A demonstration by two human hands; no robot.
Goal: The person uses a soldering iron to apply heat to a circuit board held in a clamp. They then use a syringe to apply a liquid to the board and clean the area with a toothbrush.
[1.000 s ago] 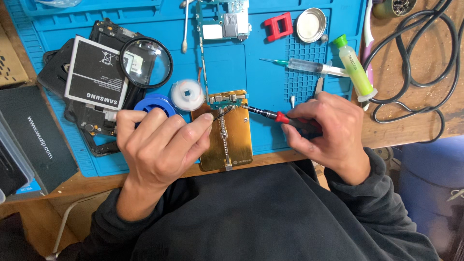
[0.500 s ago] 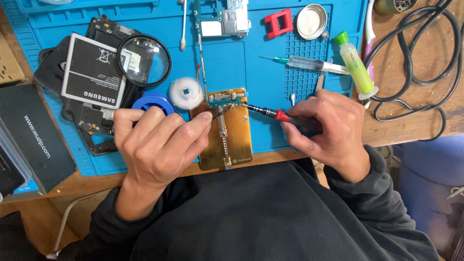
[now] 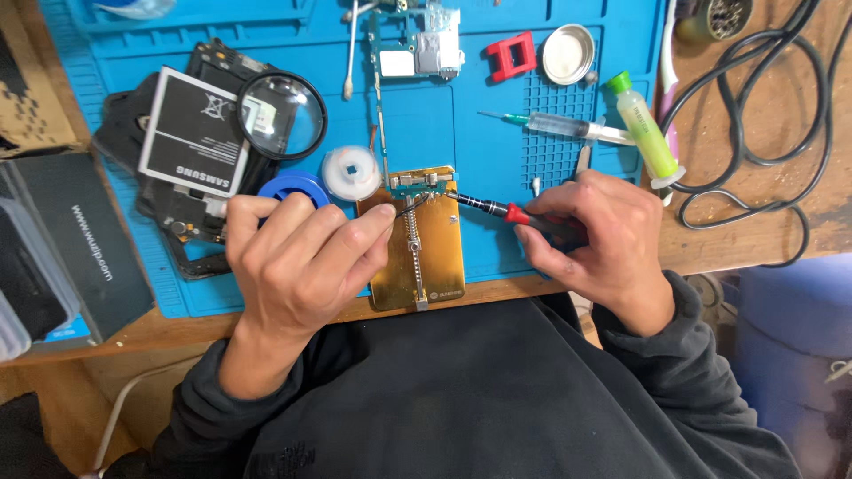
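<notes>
electronics repair bench, blue work mat (image 3: pixel 550 222), magnifier (image 3: pixel 282 115)

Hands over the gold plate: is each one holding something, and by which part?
The right hand grips a soldering iron by its red-and-black handle. The left hand pinches a thin wire at its near end, above the gold holder.

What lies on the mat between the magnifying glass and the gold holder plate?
In the head view, a white spool lies between the magnifying glass and the gold holder plate, with a blue spool just beside it.
</notes>
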